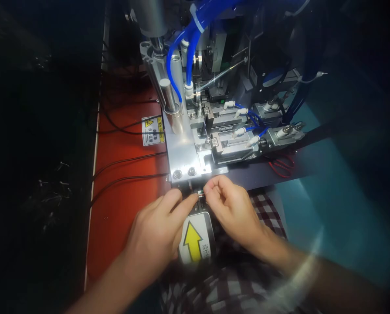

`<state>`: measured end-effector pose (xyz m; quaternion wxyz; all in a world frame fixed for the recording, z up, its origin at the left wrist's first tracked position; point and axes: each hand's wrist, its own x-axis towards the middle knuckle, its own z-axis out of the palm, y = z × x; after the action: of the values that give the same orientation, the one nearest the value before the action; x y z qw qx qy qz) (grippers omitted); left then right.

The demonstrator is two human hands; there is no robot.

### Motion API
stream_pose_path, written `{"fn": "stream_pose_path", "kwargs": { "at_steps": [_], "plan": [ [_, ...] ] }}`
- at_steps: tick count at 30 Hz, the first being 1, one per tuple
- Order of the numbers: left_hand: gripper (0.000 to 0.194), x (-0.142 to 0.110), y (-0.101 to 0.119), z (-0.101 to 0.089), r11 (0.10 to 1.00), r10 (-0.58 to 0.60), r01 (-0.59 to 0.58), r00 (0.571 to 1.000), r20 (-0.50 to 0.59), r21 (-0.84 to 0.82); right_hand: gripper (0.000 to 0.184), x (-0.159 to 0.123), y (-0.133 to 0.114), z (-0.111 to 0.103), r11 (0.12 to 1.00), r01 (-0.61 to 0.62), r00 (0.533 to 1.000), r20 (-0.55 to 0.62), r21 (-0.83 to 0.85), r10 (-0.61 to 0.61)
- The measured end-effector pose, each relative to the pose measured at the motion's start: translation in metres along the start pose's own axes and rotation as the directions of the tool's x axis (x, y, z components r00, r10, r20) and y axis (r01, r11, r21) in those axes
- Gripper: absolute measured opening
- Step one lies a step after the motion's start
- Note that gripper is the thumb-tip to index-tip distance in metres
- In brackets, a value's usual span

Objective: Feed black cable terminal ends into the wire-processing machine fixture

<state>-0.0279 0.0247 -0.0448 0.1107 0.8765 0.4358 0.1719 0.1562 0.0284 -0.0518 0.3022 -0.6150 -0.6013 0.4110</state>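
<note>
From my remote seat I see both hands meeting just below the center of the frame, at the front end of the metal plate (181, 159). The small shiny part (200, 195) lies between their fingertips, over a dark slot. My left hand (157, 222) comes in from the lower left, its index fingertip at the part's left end; I cannot tell whether its fingers grip anything. My right hand (235, 209) comes from the lower right, thumb and index fingers narrow at the part's right end; the contact is too small for me to tell whether they hold it

Just below the hands, a white label (206, 226) carries a yellow arrow pointing up the frame. Left of the plate, I see a warning sticker (153, 131) and black cables on the red tabletop (116, 226). Blue tubes (191, 56) curve at upper center, and a red cable (282, 168) loops right of center, above the checked cloth (266, 211)
</note>
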Motion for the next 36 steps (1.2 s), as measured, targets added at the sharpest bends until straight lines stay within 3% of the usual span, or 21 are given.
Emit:
{"fn": "stream_pose_path", "kwargs": {
  "at_steps": [3, 6, 10, 14, 17, 20, 27, 36],
  "plan": [
    [0.034, 0.002, 0.0, -0.001, 1.0, 0.011, -0.011, 1.0, -0.024, -0.008, 0.015, 0.0, 0.002, 0.006, 0.984, -0.091, 0.995, -0.024, 0.155, 0.096],
    [0.033, 0.003, 0.001, -0.002, 1.0, 0.017, -0.017, 0.999, -0.034, -0.011, 0.017, 0.002, -0.001, 0.012, 0.91, -0.206, 0.975, 0.001, 0.36, 0.221],
    [0.033, 0.002, 0.001, -0.002, 1.0, 0.014, -0.014, 1.0, -0.015, 0.0, 0.015, 0.006, -0.008, 0.013, 0.815, -0.307, 0.942, 0.038, 0.492, 0.332],
    [0.036, 0.001, 0.0, -0.002, 1.0, 0.014, -0.014, 1.0, 0.003, 0.011, 0.024, 0.011, -0.009, 0.01, 0.644, -0.467, 0.875, 0.215, 0.606, 0.433],
    [0.036, 0.002, 0.0, -0.003, 1.0, 0.019, -0.019, 1.0, 0.011, 0.014, 0.028, 0.012, -0.002, 0.004, 0.545, -0.552, 0.829, 0.35, 0.631, 0.436],
    [0.036, 0.002, 0.0, -0.003, 1.0, 0.013, -0.013, 1.0, 0.02, 0.017, 0.028, 0.008, 0.003, -0.002, 0.56, -0.513, 0.853, 0.314, 0.65, 0.417],
    [0.039, 0.001, -0.001, -0.001, 1.0, -0.005, 0.005, 1.0, 0.023, -0.002, 0.023, -0.001, 0.001, -0.007, 0.702, -0.426, 0.903, 0.227, 0.571, 0.364],
    [0.039, -0.006, -0.003, 0.001, 0.999, -0.045, 0.046, 0.995, 0.088, -0.014, 0.025, 0.002, 0.005, 0.001, 0.662, -0.437, 0.899, 0.296, 0.609, 0.322]
  ]
}}
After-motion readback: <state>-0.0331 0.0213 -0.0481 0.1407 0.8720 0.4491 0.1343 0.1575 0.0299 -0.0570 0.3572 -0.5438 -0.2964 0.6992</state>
